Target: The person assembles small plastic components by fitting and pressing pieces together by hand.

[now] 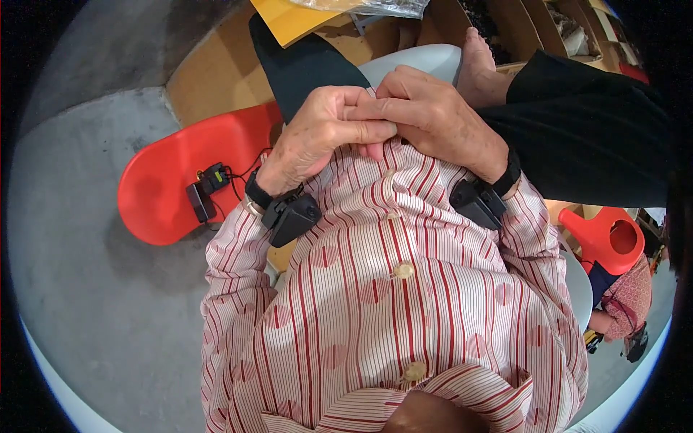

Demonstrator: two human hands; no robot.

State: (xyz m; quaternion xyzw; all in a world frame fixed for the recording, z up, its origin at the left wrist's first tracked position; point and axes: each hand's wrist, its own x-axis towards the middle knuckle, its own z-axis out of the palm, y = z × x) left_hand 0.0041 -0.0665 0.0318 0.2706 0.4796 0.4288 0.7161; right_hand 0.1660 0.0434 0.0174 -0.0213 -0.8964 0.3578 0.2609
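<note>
My left hand and my right hand meet in front of my belly, over the lower edge of my red-and-white striped shirt. The fingers of both are bent and pressed together, the fingertips overlapping. A tiny pale edge shows between them, too small to name; whatever else they may hold is hidden. Each wrist carries a black strap with a small black camera-like box, the left box and the right box.
To my left stands a red chair with small black devices and a cable on it. Ahead are a yellow board under clear plastic and open cardboard boxes. Another person in patterned clothing is at the right, near a red stool.
</note>
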